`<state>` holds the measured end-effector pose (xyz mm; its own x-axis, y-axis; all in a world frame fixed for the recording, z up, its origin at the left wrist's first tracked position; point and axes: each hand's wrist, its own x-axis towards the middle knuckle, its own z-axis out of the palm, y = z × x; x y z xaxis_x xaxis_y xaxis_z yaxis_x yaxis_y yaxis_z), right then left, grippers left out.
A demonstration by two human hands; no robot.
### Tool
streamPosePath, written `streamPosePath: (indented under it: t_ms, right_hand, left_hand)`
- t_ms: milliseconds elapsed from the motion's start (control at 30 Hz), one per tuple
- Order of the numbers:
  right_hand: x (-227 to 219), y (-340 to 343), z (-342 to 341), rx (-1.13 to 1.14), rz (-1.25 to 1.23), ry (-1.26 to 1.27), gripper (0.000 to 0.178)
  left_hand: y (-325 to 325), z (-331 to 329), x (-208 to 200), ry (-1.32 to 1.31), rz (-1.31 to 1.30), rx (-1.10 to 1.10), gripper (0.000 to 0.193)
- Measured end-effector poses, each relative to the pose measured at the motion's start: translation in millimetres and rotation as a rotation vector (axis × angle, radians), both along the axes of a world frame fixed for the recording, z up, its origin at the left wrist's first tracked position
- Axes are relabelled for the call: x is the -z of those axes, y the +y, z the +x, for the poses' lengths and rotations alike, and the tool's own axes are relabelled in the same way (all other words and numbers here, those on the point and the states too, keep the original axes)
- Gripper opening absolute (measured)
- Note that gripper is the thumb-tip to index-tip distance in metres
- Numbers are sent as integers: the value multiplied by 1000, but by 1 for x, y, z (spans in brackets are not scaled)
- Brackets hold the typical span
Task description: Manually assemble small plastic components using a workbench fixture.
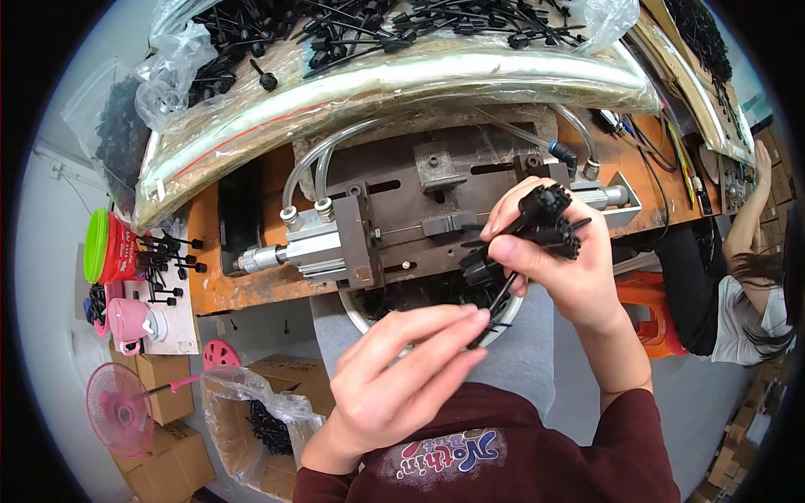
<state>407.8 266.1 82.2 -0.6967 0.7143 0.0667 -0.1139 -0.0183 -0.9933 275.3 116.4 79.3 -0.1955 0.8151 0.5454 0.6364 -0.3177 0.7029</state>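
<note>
A bunch of black plastic stemmed parts [543,206], with toothed round heads, sits in my right hand [583,264], its fingers closed around them. My left hand [390,377] is just below and to the left, its thumb and fingers pinched at the lower end of one thin black stem [503,295]. The fingertips partly hide that end. Both hands are above my lap, in front of a dark metal fixture [394,243] with air cylinders at its sides. Beneath them a white-rimmed container [356,314] with black parts is partly covered by my hands.
A plastic-lined tray [386,80] heaped with black parts spans the back of the orange bench [239,289]. Clear air hoses [306,163] loop to the fixture. At left are a pink fan [120,409] and a lined carton [239,444]. Another person [746,293] sits at right beside an orange stool [650,314].
</note>
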Motion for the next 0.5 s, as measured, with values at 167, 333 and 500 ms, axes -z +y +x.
streamPosePath:
  t_ms: [167, 333, 500]
  right_hand:
    - [1, 2, 2, 311, 122, 101, 16]
    - [-10, 3, 14, 448, 200, 223, 14]
    - [2, -6, 19, 398, 185, 250, 22]
  left_hand:
    - [-9, 8, 4, 15, -18, 46, 39]
    - [5, 4, 23, -26, -13, -71, 36]
    - [29, -1, 52, 335, -33, -138, 25]
